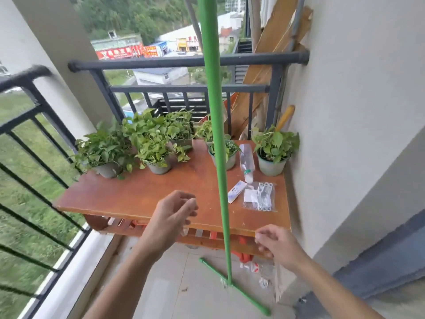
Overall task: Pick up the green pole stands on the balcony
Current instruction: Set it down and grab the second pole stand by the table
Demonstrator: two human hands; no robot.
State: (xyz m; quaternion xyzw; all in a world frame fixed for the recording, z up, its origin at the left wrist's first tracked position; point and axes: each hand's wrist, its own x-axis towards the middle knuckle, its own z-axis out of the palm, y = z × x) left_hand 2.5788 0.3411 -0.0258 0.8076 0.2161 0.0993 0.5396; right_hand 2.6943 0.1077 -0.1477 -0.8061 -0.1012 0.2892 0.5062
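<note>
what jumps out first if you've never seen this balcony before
A tall bright green pole stands upright in the middle, rising from a green crossbar foot on the tiled floor in front of an orange-brown wooden table. The left hand and right hand hover open either side of it, neither touching. Leafy potted plants crowd the table's far edge by the dark metal railing.

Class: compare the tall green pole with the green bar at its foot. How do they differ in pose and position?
The green pole stands nearly upright and runs out of the top of the picture; the green base bar lies flat on the floor tiles. The pole crosses in front of the wooden table; the bar lies below it. Both are bright green and meet at the floor.
</note>
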